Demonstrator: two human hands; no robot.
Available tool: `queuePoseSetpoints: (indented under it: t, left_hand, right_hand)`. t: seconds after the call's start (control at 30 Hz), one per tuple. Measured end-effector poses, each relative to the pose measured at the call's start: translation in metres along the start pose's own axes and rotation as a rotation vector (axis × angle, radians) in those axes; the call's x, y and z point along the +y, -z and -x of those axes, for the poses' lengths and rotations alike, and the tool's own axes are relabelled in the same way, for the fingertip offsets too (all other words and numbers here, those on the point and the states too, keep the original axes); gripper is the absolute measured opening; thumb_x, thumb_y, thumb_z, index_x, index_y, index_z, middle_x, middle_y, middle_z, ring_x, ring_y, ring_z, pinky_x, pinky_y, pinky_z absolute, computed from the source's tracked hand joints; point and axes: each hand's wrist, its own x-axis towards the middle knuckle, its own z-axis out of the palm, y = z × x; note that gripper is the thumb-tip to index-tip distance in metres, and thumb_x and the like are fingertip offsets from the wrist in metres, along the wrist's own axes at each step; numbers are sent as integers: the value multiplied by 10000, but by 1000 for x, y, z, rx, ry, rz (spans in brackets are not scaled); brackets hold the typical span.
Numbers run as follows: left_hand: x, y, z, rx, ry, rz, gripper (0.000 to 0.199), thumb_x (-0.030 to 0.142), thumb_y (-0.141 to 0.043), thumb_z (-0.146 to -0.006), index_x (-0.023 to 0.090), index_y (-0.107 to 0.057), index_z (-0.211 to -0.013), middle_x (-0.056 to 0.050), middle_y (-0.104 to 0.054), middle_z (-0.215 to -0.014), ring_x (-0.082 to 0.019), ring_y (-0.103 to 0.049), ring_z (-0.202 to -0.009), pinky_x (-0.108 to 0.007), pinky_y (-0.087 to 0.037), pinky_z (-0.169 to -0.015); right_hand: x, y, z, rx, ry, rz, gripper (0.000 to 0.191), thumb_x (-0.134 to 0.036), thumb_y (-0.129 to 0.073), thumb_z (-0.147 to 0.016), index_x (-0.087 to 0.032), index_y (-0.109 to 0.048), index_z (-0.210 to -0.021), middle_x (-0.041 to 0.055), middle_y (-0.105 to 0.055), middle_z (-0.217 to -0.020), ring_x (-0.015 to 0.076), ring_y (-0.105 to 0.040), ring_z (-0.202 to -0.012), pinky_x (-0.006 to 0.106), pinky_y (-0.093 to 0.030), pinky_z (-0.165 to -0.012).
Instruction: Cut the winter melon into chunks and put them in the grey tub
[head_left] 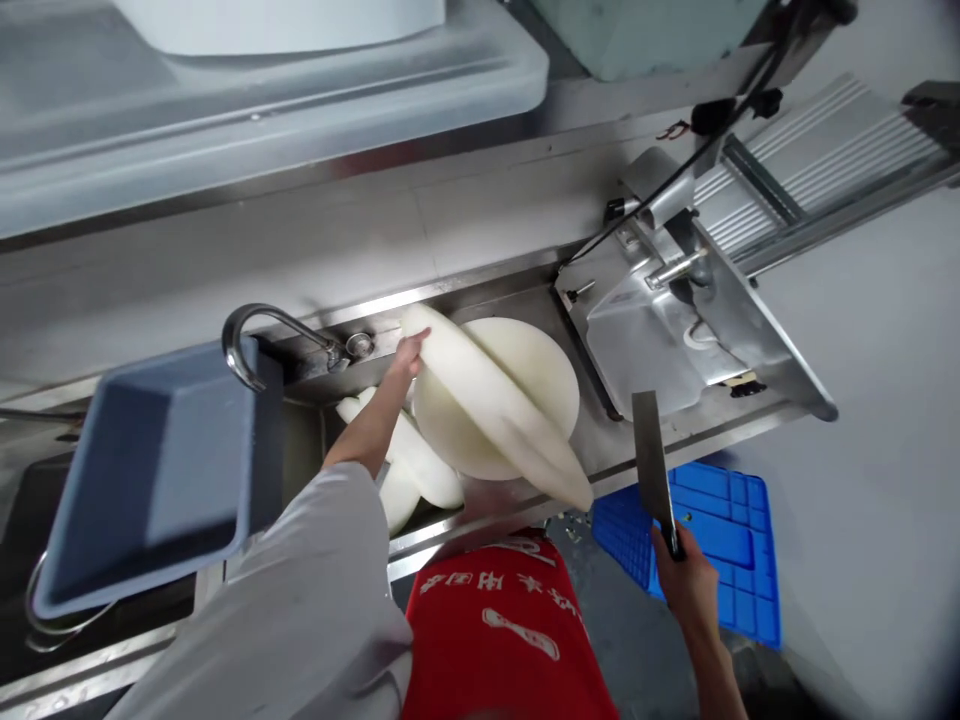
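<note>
Two bare hands are ours here, below one white sleeve [322, 590] and beside one red apron [502, 640] with white print. Our right hand [686, 580] is closed around the black handle of one cleaver [651, 450], its blade pointing away from us, well apart from the vegetables. Our left hand [410, 352] holds one end of a long white vegetable [499, 400], a digit on top, the other fingers mostly hidden. That vegetable lies slantwise across one round cutting board [551, 375] on the steel counter [525, 305]. To its left we count at least three more white vegetables [424, 465], overlapping in the sink; one blue-grey basin [150, 460] sits further left, partly under one curved faucet [281, 315]. On our right, one blue crate [720, 540] stands on the grey floor [626, 640], and one metal machine [660, 320] rests on the counter. Beyond are a pale wall [337, 245] and one shelf [300, 125] bearing a white container [300, 22].
</note>
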Motion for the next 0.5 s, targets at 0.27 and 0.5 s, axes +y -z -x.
queuePoseSetpoints:
  t: [0.27,0.5]
  left_hand:
    - [-12,104,111,433,-175,174,296,236,-711,-910,157,-646,-1188,-107,-759,-1070,-247,-705,-1134,-360,-628,-942]
    - [45,158,184,758,-501,126,465,122,-619,-923,82,-529,-1378,-89,-674,-1309,-187,-670,-1196,-377,-590,-1029]
  right_hand:
    - [-27,-11,-33,-57,2,-35,695,-657,-493,-843,-152,-696,-1276,117,-741,-853,299,-682,-788,323,-469,-645]
    - [-81,-28,-66,-202,276,53,519,-480,-467,-959,-187,-641,-1350,104,-751,-941,267,-681,-801,300,-441,-668]
